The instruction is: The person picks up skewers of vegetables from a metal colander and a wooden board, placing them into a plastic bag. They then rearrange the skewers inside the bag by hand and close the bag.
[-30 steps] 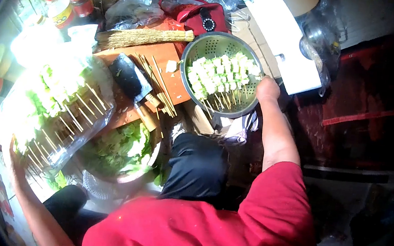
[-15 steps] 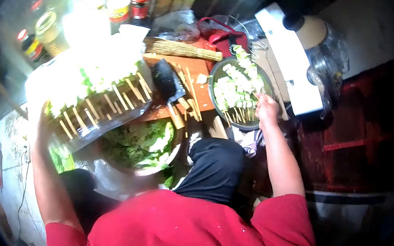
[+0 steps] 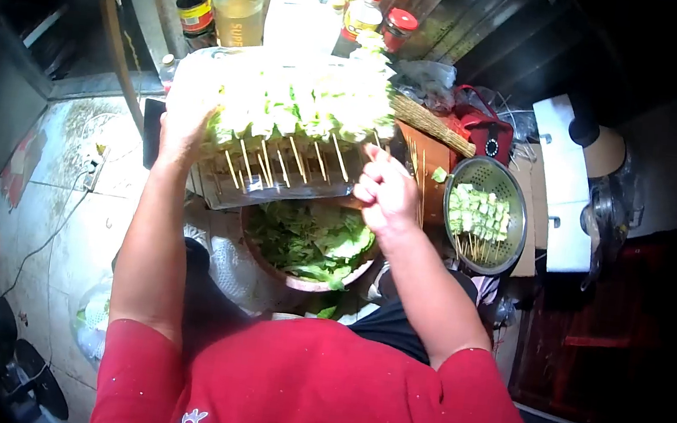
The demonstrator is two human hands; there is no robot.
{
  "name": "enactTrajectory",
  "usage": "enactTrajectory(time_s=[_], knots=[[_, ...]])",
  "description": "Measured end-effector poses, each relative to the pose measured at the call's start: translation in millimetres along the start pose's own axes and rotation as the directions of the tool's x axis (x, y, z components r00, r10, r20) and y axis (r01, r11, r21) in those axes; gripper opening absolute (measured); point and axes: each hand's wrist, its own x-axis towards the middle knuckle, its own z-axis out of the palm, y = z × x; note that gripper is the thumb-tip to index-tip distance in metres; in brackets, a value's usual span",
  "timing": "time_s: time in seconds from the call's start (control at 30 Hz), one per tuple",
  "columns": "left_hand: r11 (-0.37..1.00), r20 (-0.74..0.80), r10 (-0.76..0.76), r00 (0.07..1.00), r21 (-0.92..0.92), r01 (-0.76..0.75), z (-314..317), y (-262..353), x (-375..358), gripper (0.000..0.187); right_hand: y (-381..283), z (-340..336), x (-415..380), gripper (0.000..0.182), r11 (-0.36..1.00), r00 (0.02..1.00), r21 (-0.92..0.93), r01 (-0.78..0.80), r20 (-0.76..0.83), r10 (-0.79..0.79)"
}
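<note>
A clear plastic tray (image 3: 307, 195) holds several skewers of pale green leafy vegetable (image 3: 283, 113), their bare sticks pointing toward me. My left hand (image 3: 184, 129) grips the tray's left edge; glare washes out part of its fingers. At the tray's right end, my right hand (image 3: 388, 187) is closed on the stick of a leaf skewer (image 3: 373, 52) that reaches up over the tray. To the right, a metal colander (image 3: 493, 176) contains more leaf skewers (image 3: 478, 214). Below the tray sits a basin of loose green leaves (image 3: 310, 242).
Sauce bottles (image 3: 195, 11) and a glass jar (image 3: 238, 8) line the back. A straw whisk (image 3: 432, 124) lies across the orange board (image 3: 431, 190), near loose sticks. White foam pieces (image 3: 565, 237) stand beyond the colander. A cable runs along the left floor.
My right hand has moved left from the colander to the tray, bringing a leaf skewer. Fewer skewers lie in the colander. The view has shifted, and my left hand still grips the tray.
</note>
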Motion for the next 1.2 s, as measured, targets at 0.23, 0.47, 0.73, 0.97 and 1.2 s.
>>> enactTrajectory(time_s=[0.23,0.47,0.73,0.97,1.2], knots=[[0.945,-0.024,0.085,0.996,0.319,-0.073,0.6,11.2,-3.3,0.030,64.3,37.2,35.0,0.023,0.997,0.996,-0.070,-0.032,-0.083,0.026],[0.871,0.025,0.142,0.990,0.472,-0.137,-2.3,3.8,1.0,0.029,62.9,25.8,36.8,0.027,0.893,0.994,-0.449,-0.020,-0.109,-0.032],[0.625,0.144,0.334,0.932,0.706,-0.333,-11.4,-35.5,16.0,0.022,37.4,12.9,38.8,0.033,0.571,0.998,-0.820,0.040,0.054,0.009],[0.644,0.165,0.319,0.933,0.685,-0.342,-9.8,-23.5,11.4,0.025,8.1,14.8,38.9,0.028,0.347,0.986,-0.938,0.006,0.064,0.157],[0.802,0.102,0.129,0.986,0.574,-0.164,-9.9,-14.8,5.6,0.044,23.7,15.7,36.4,0.028,0.658,0.942,-0.730,-0.183,0.060,0.329]])
